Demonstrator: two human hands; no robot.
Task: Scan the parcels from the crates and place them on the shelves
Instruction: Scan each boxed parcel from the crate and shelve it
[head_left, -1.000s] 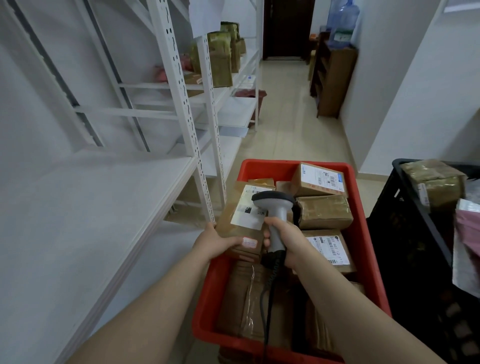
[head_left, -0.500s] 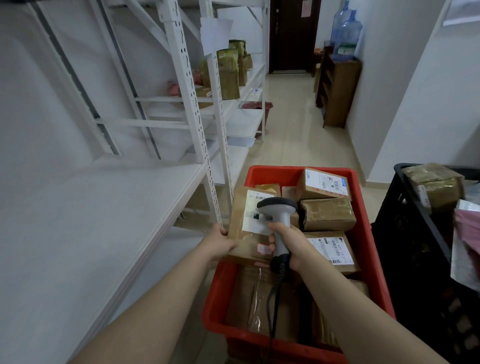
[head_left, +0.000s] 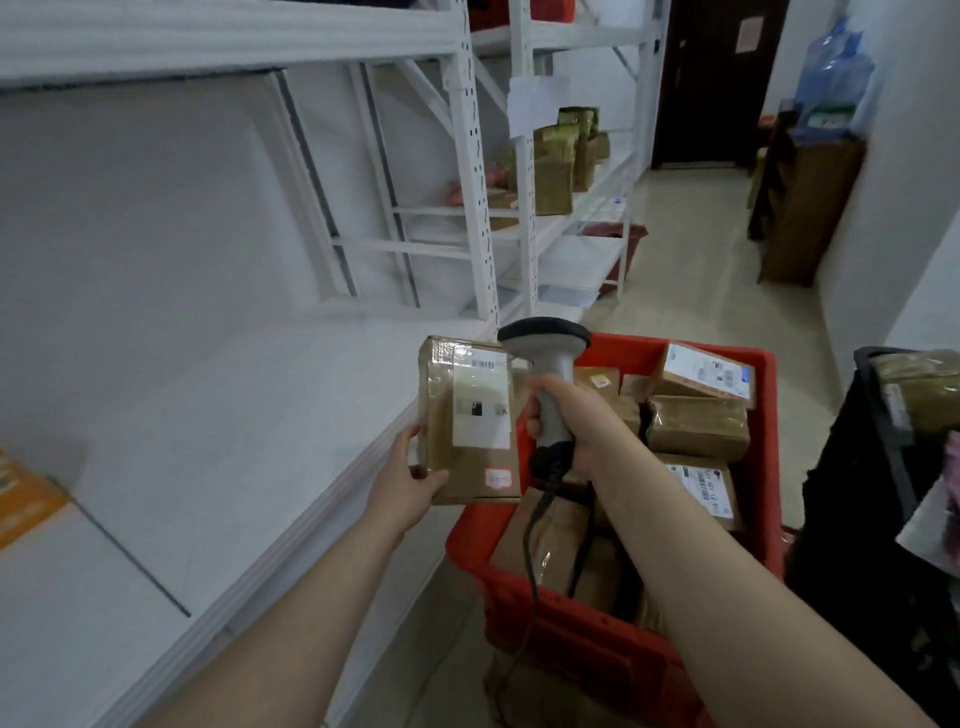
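Scanning step, by my reading. My left hand (head_left: 410, 478) gripped the parcel (head_left: 470, 421) by its lower left corner, thumb curled over the face and fingers wrapped round the side edge. It was lifted clear of the red crate (head_left: 545, 597), just over the crate's left rim, upright, with its label (head_left: 480, 397) facing me.

My right hand (head_left: 571, 421) was closed tight round the handle of the scanner (head_left: 545, 364), all fingers wrapped. The scanner's head sat right at the parcel's top right corner, over the crate's left side. I couldn't tell whether my finger was on the trigger, and I saw no beam on the label, so I couldn't say the read had gone through. The cable (head_left: 535, 545) dropped from my fist down into the crate.

As I judged it, the next move was to get the head pointed square at the barcode near the top of the label. Once it registered, the parcel would go left of the crate onto the white shelf (head_left: 234, 441), which showed bare board on its crate side. The left hand alone could do that, while the right held the scanner back so the cable didn't drag.

Other parcels (head_left: 696, 426) lay packed inside the crate, so plenty was left. A black crate (head_left: 857, 493) stood just right of the red one.
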